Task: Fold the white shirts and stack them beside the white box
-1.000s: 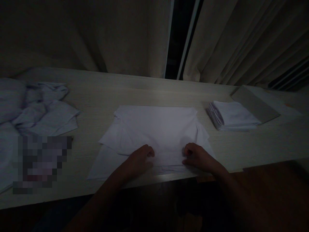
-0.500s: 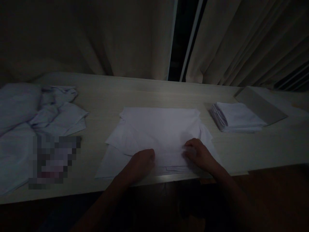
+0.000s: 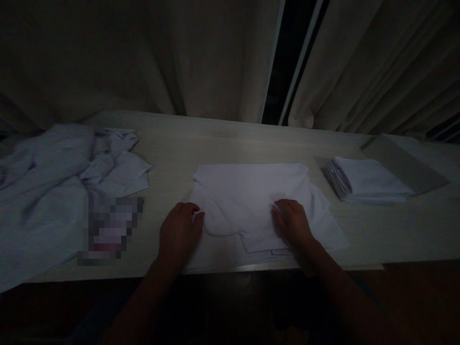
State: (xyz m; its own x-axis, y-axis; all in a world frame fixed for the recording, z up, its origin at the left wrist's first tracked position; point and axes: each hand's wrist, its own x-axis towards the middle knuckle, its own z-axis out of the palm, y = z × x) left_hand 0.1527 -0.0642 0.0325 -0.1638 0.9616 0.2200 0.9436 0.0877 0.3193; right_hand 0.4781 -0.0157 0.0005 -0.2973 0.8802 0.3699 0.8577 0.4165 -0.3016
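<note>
A white shirt (image 3: 247,191) lies partly folded in front of me, its layers uneven along the near edge. At its left side my left hand (image 3: 181,230) is closed, thumb and forefinger pinching the cloth edge. My right hand (image 3: 293,221) rests on the right half of the shirt, palm down, its fingers bent and a little apart. Under that hand some of the cloth is hidden. A lower layer of the shirt spreads out toward the right, past my right wrist.
On the left is a loose heap of white clothes (image 3: 53,191), with a blurred-out item (image 3: 111,225) by it. A folded white stack (image 3: 373,177) sits at the right, against a grey box-like object (image 3: 406,160). Curtains (image 3: 215,62) hang behind the pale table (image 3: 230,143).
My left hand has moved left, from the shirt's near middle to its left edge. The right hand has stayed on the right half. The whole view has shifted slightly.
</note>
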